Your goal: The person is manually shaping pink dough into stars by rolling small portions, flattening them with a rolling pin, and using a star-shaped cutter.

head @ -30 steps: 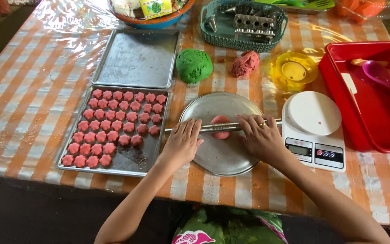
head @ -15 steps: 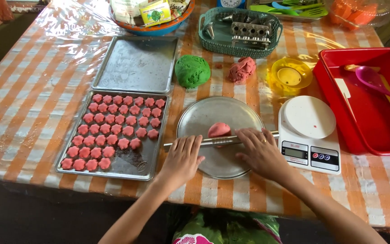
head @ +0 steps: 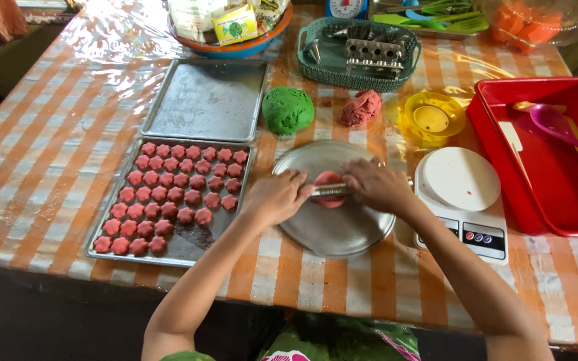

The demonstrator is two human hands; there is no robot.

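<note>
Pressing one metal rod (head: 330, 190) onto one pink dough piece (head: 330, 198).

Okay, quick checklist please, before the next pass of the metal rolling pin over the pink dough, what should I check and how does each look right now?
1. Both hands on the thin metal rolling pin: left hand and right hand each cover one end. Ok.
2. Small pink dough piece under the pin, near the middle of the round metal plate. Ok.
3. Plate fully on the orange checked table: ok.
4. White kitchen scale apart from the plate's right edge: close, cannot tell.
5. Dough thickness: hidden by hands, cannot tell.
6. Room on the metal baking tray of pink flower-shaped pieces: bare patch at its lower right. Ok.
</note>
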